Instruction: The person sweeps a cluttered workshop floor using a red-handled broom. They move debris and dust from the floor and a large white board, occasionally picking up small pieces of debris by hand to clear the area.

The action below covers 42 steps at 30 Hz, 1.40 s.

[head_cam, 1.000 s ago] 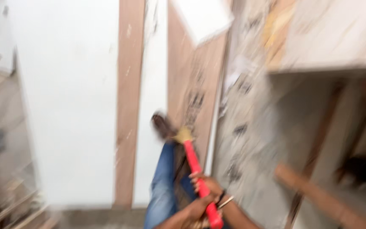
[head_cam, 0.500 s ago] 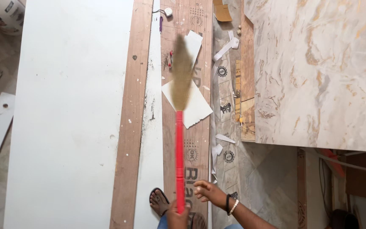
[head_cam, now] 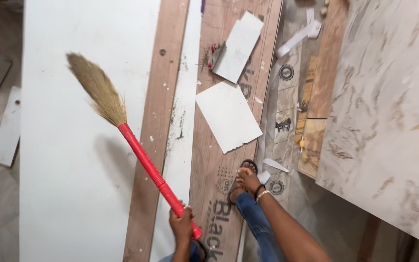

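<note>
At lower centre, your left hand (head_cam: 183,227) is clenched on the red-handled grass broom (head_cam: 136,148), bristles over the white board (head_cam: 69,160) upper left. Your right hand (head_cam: 249,180) hangs free, fingers loosely curled. Sweeping is in hand; a level stroke seems needed.

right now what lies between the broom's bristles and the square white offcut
In the head view, a long brown wooden strip and a scuffed white strip run between the broom's bristles and the square white offcut.
</note>
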Each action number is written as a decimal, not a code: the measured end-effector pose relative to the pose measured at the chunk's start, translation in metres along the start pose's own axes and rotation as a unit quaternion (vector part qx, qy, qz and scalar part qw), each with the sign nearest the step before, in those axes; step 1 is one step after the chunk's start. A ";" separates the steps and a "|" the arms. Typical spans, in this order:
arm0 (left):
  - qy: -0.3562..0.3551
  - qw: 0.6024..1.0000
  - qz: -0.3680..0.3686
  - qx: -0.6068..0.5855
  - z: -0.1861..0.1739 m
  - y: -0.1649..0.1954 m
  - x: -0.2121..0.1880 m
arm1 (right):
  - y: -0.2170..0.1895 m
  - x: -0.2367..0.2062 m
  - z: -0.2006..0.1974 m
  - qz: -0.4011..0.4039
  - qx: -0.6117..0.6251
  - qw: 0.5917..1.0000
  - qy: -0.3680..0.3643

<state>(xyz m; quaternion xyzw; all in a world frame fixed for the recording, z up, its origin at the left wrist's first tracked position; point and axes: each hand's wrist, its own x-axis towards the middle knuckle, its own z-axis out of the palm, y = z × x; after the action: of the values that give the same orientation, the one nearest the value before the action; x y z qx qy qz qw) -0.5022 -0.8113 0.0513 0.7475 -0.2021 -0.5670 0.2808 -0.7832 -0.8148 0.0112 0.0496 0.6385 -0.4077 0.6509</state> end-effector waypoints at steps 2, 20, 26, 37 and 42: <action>0.002 1.000 0.013 -0.012 0.057 -0.008 0.030 | -0.014 0.059 0.001 0.050 0.000 0.995 0.088; -0.265 0.938 -0.108 -0.196 0.327 0.086 0.221 | 0.004 0.245 -0.025 0.022 0.269 0.928 0.256; -0.189 0.946 -0.118 -0.234 0.327 0.054 0.224 | 0.013 0.215 -0.043 0.010 0.233 0.946 0.226; -0.298 0.905 -0.169 -0.252 0.336 0.043 0.245 | 0.046 0.253 -0.013 0.058 0.167 0.914 0.364; -0.316 0.889 -0.153 -0.294 0.329 0.028 0.250 | 0.049 0.280 -0.010 0.068 0.144 0.922 0.353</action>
<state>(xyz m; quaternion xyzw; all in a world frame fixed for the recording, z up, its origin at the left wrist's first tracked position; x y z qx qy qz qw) -0.7489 -1.0504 -0.1792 0.4338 0.0129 -0.8426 0.3189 -0.8035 -0.9075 -0.2567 0.3270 0.7561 -0.4061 0.3955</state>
